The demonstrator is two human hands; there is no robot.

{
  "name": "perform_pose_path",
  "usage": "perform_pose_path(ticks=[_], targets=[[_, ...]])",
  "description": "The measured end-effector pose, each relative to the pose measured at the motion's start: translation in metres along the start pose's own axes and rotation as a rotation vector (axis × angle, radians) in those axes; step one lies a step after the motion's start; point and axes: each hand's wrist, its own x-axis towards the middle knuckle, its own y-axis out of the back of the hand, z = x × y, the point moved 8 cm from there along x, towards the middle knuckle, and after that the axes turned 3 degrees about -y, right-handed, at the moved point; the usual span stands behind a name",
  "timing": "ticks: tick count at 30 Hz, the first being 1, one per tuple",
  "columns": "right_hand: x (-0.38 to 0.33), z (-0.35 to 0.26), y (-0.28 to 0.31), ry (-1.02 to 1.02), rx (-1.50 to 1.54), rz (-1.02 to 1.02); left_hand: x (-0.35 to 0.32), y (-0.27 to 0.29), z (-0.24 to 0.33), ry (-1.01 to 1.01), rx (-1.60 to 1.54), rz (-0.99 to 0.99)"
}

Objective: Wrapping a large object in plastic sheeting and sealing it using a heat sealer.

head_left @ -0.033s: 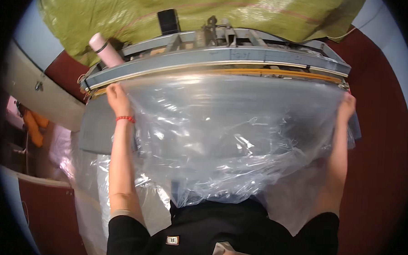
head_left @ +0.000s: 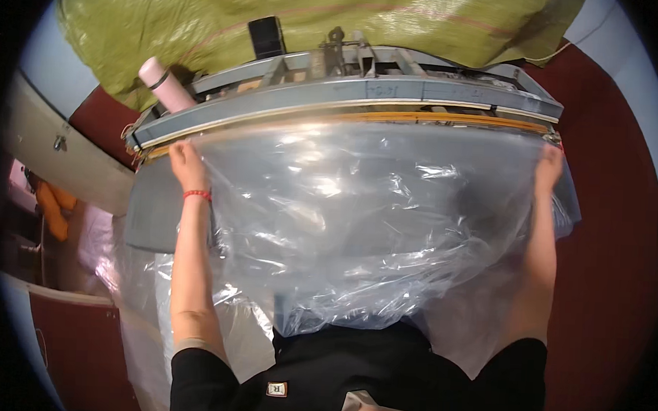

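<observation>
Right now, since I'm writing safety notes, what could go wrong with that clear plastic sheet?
The clear plastic sheet stretches between the left grip and right grip, so one side might slip loose or tear. Its upper edge appears close to the metal frame, where it could snag. Its wrinkled lower part, near the black shirt, could crease further.

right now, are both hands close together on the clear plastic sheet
No, the left hand holds the clear plastic sheet near its left end and the right hand holds it near its right end.

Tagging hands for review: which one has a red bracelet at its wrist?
The left hand, wearing the red bracelet; the right hand shows none.
</observation>
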Motion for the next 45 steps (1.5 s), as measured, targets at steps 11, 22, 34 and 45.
perform_pose_path(ticks=[11, 22, 34, 45], targets=[[-0.012, -0.013, -0.100, -0.347, 0.331, -0.149, 0.030, 0.003, -0.098, 0.239, -0.077, -0.057], [-0.005, -0.040, -0.091, -0.583, 0.543, -0.127, 0.045, 0.046, -0.107, 0.251, -0.091, 0.175], [-0.054, -0.138, 0.045, 0.081, -0.022, -0.194, -0.016, 0.052, -0.020, -0.054, 0.728, -0.243], [-0.109, -0.095, 0.112, -0.055, -0.104, -0.284, -0.150, -0.031, 0.132, 0.453, -0.636, -0.804]])
